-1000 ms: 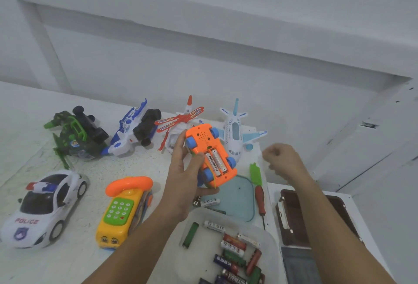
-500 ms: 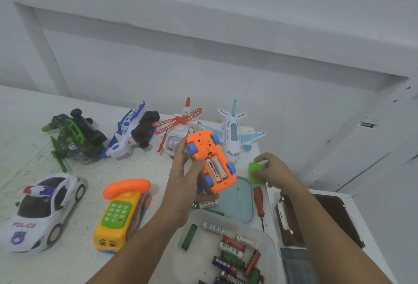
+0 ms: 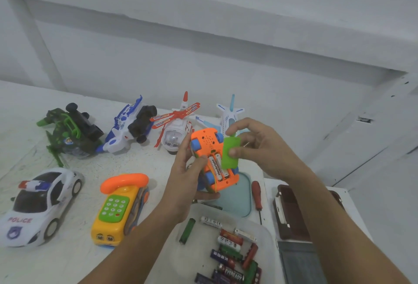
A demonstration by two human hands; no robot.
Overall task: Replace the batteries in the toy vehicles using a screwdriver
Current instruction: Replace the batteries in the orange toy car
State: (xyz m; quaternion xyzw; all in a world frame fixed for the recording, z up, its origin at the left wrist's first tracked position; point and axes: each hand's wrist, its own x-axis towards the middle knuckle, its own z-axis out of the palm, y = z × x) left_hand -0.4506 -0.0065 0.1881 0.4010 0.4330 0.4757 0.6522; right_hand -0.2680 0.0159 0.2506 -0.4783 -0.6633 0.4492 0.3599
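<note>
My left hand [image 3: 187,177] grips an orange toy car [image 3: 208,146] with blue wheels, turned belly-up above the table. Its battery bay is uncovered, and two white batteries [image 3: 217,166] lie inside. My right hand [image 3: 260,146] pinches a green battery cover [image 3: 230,152] between thumb and fingers, held against the car's right side next to the bay. A red-handled screwdriver [image 3: 257,193] lies on the table to the right of the car, beside a pale blue lid [image 3: 239,195].
A clear tub [image 3: 267,236] of several loose batteries sits near the front. A yellow toy phone [image 3: 119,211], police car [image 3: 38,204], green vehicle [image 3: 70,132], blue-white vehicle [image 3: 129,125], helicopter [image 3: 176,130] and airplane [image 3: 229,114] stand around. A dark case [image 3: 291,213] lies right.
My right hand reached down to the table, picked up the green cover and brought it up to the car's underside. My left hand kept holding the car, tilting it slightly.
</note>
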